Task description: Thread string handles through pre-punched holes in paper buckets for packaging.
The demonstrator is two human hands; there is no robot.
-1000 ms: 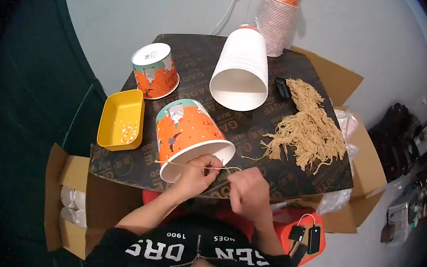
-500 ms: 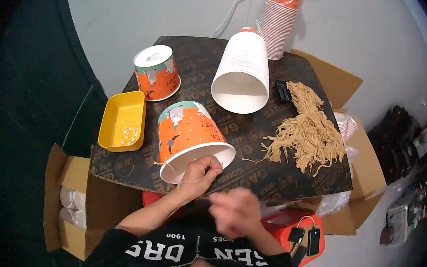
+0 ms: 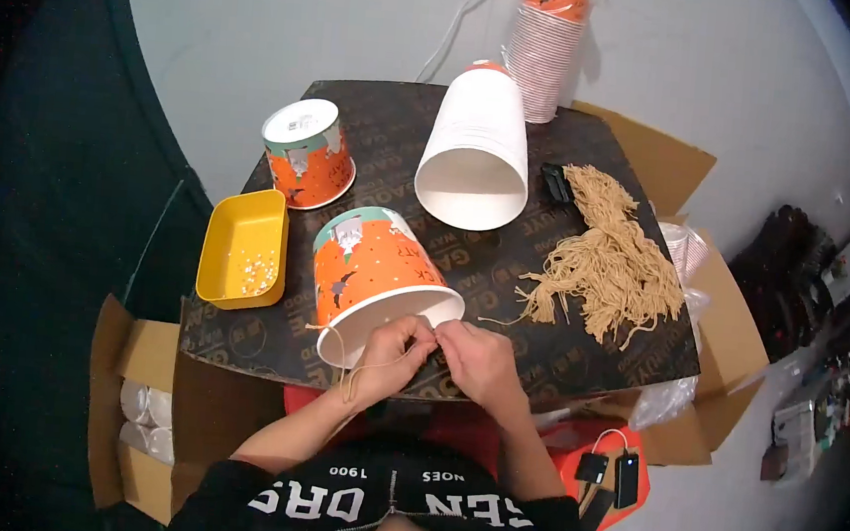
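An orange paper bucket (image 3: 370, 261) with a green band lies on its side near the table's front edge, open mouth toward me. A tan string (image 3: 343, 347) comes off the left of its rim and loops over my left wrist. My left hand (image 3: 393, 360) is at the mouth, thumb and fingers pinched together on the string near the rim's right part. My right hand (image 3: 480, 362) meets it there with fingertips pinched; what lies between them is too small to make out.
A yellow tray (image 3: 219, 249) holds small white bits at left, beside an upturned orange bucket (image 3: 315, 172). A white bucket stack (image 3: 476, 120) lies behind. Tan strings (image 3: 610, 260) with a black clip (image 3: 555, 183) lie right. Cardboard boxes (image 3: 154, 344) flank the dark table (image 3: 240, 336).
My right hand has moved up from below the table edge to meet my left hand's fingertips at the bucket's rim. The string by my left wrist now hangs in a looser loop.
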